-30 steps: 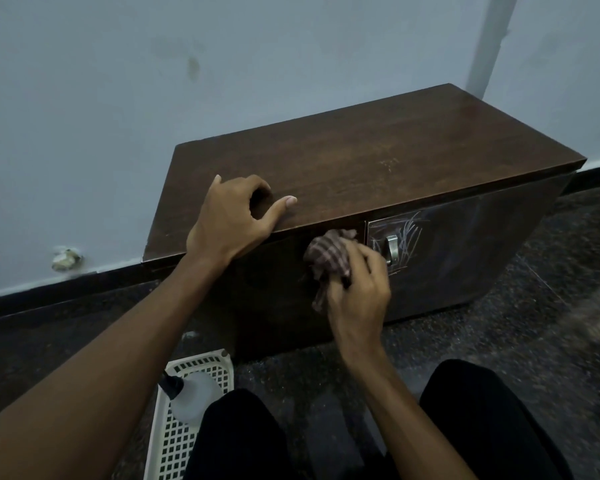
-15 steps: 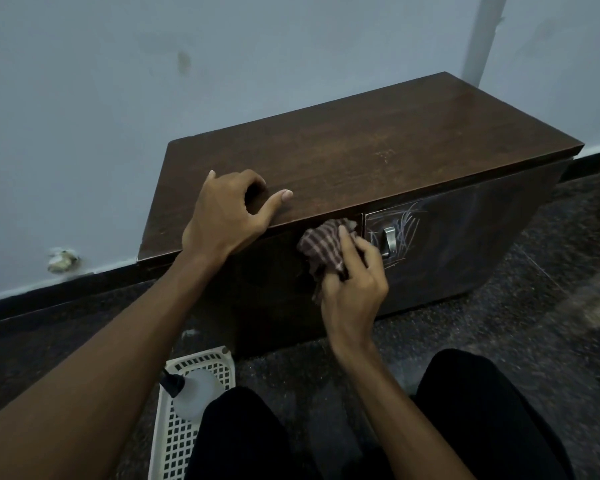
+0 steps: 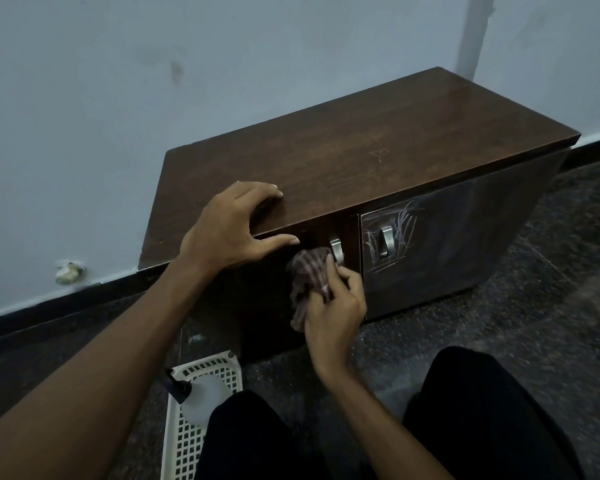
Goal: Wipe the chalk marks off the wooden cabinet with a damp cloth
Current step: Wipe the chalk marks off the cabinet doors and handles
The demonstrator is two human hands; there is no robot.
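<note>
A low dark wooden cabinet [image 3: 361,150] stands against the wall. White chalk marks [image 3: 400,233] scribble across its right door around a metal handle [image 3: 386,241]. My right hand [image 3: 336,310] grips a crumpled checked cloth [image 3: 309,271] and presses it on the left door, just below and left of that door's metal handle [image 3: 336,250]. My left hand [image 3: 234,226] rests on the cabinet's front top edge, fingers bent on the top, thumb stretched along the edge.
A white plastic basket [image 3: 184,441] with a pale spray bottle [image 3: 201,396] in it sits on the dark speckled floor by my left knee. My knees in black trousers fill the lower frame. A pale wall runs behind the cabinet.
The cloth and my right hand slid down and left on the left door, uncovering its handle. My left hand shifted slightly along the top edge.
</note>
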